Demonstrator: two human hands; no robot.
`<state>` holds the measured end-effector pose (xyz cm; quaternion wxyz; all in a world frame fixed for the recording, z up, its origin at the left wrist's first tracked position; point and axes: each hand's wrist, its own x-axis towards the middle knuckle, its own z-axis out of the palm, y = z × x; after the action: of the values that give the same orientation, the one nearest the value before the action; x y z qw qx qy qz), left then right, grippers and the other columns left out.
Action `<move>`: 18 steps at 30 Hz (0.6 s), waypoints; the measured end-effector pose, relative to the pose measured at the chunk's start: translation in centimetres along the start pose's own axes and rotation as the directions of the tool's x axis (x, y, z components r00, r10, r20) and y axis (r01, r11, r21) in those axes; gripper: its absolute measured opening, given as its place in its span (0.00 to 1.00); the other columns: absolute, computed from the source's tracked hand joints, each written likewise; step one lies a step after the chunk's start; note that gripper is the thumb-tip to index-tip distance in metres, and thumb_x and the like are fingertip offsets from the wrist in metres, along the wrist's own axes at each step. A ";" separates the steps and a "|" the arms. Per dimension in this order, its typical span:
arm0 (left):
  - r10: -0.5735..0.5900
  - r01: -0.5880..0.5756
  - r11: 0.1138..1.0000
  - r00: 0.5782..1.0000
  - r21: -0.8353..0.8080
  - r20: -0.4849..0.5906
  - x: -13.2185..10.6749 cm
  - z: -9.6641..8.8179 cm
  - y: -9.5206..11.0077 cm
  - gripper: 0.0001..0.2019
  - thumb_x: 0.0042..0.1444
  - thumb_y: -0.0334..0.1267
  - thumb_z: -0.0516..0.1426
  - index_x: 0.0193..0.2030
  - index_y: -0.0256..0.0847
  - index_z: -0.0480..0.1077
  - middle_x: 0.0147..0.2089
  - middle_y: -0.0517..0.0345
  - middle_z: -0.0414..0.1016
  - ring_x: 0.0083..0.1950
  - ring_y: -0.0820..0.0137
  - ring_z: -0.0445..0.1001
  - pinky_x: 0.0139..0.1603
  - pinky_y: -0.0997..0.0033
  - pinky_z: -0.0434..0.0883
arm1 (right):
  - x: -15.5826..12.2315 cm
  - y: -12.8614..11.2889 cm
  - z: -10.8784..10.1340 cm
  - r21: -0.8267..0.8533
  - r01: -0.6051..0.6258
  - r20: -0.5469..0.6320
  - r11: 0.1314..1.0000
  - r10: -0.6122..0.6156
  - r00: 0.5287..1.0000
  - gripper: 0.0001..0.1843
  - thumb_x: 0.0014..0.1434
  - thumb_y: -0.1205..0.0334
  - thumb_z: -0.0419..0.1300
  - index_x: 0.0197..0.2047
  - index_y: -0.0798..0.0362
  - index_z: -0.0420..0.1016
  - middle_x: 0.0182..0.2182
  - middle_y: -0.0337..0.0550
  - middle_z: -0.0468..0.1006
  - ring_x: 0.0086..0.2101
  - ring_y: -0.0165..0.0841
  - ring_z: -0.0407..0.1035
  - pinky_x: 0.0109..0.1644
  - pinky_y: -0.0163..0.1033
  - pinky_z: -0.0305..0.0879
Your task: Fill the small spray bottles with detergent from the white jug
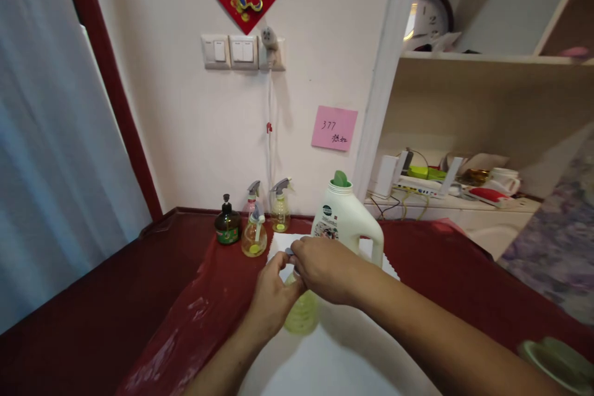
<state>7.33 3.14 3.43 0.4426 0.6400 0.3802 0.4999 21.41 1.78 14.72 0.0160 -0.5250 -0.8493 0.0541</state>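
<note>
A pale yellow-green spray bottle (301,315) stands upright on the white sheet (352,346) in front of me. My left hand (273,297) is closed around its neck, thumb and fingers curled near the top. My right hand (327,266) is closed on the grey trigger head (289,252), most of which its fingers hide. Just behind my hands stands a white handled jug (346,213), with a green piece (341,179) poking from its mouth.
A dark green pump bottle (228,226) and several spray bottles, including a front one (254,241) and a right one (280,213), stand by the wall. A pale green rounded object (559,362) is at lower right. A router (424,185) sits on the shelf.
</note>
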 end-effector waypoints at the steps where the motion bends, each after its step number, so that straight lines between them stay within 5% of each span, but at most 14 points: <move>1: 0.009 -0.009 1.000 1.000 0.013 -0.012 0.1 0.0 -0.1 0.20 0.52 0.52 0.70 0.40 0.40 0.71 0.44 0.53 0.79 0.50 0.57 0.73 0.59 0.57 0.67 | 0.0 0.0 -0.1 0.000 -0.002 0.000 1.000 0.002 1.000 0.11 0.67 0.61 0.56 0.46 0.55 0.78 0.43 0.54 0.84 0.41 0.43 0.80 0.37 0.41 0.63; 9: 0.004 -0.002 1.000 0.971 -0.007 0.238 0.8 -2.1 -0.3 0.19 0.60 0.52 0.64 0.50 0.39 0.77 0.55 0.48 0.81 0.58 0.54 0.75 0.62 0.57 0.69 | 0.2 -0.1 -0.4 0.059 0.021 0.015 0.998 -0.022 1.000 0.13 0.61 0.65 0.62 0.48 0.61 0.79 0.47 0.64 0.83 0.46 0.53 0.80 0.43 0.47 0.70; 13: -0.008 0.013 1.000 0.962 -0.016 0.274 0.7 -2.2 -0.3 0.21 0.63 0.52 0.63 0.55 0.40 0.77 0.58 0.47 0.81 0.61 0.53 0.75 0.65 0.54 0.68 | -0.2 0.5 -1.3 0.237 0.035 0.003 0.971 -0.037 0.999 0.13 0.64 0.64 0.58 0.45 0.61 0.81 0.42 0.63 0.84 0.43 0.50 0.80 0.44 0.46 0.71; 18: -0.091 0.089 0.996 0.967 0.021 0.238 0.2 -2.6 -1.0 0.28 0.61 0.58 0.62 0.62 0.42 0.75 0.65 0.44 0.76 0.67 0.48 0.71 0.70 0.46 0.65 | -1.4 3.7 -0.6 0.584 0.134 -0.254 0.801 0.023 0.967 0.21 0.71 0.53 0.50 0.60 0.51 0.74 0.60 0.50 0.77 0.58 0.40 0.72 0.60 0.44 0.67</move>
<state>4.75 4.14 2.86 0.5042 0.6797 0.3554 0.3968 25.42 2.21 14.97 0.2881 -0.4704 -0.7953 0.2516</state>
